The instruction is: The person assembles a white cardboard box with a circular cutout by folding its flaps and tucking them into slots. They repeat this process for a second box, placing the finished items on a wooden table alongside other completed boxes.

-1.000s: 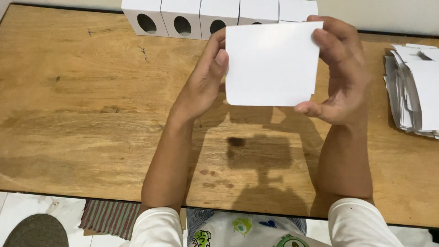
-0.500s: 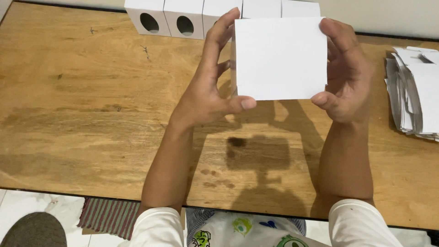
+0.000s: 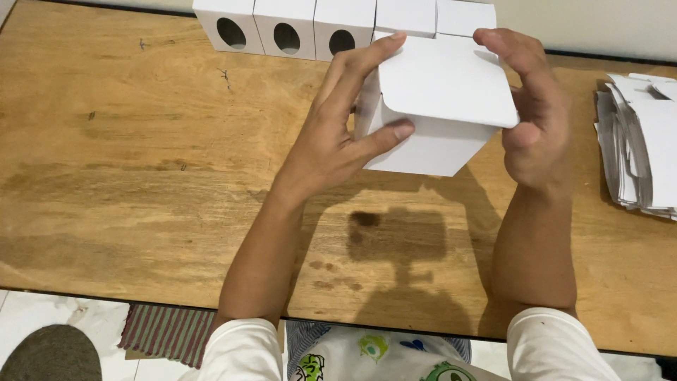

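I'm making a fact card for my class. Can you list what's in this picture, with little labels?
Left hand: left hand grips the white box, thumb on its front
Right hand: right hand holds the box's other side
Box: held above the wooden table, lid flap on top
Behind: row of white boxes, three showing oval holes
Right edge: stack of flat white card
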